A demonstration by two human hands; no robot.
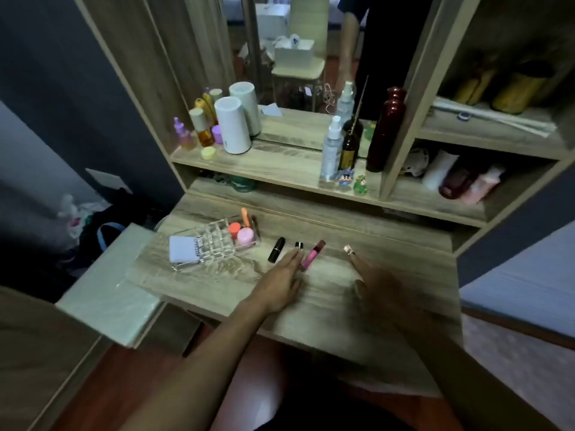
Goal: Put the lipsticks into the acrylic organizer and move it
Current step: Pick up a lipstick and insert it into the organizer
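While both hands lie flat on the desk (pixel 326 306), left hand (pixel 281 283) empty with fingers spread, fingertips touching black lipstick (pixel 299 245), pink gloss (pixel 312 255) just right, organizer (pixel 214 242) far left, right hand (pixel 378 286) blurred, fingers apart, near gold lipstick (pixel 349 249).

Left hand (pixel 281 283) is flat, palm down, fingers together and stretched forward, grip empty; bare forearm runs back toward the lower left. Right hand (pixel 378 286) is motion-blurred, palm down, fingers loosely spread and extended forward, nothing held; its forearm comes in from the lower right. Both hands are low over the surface and apart; contact with it can't be told.
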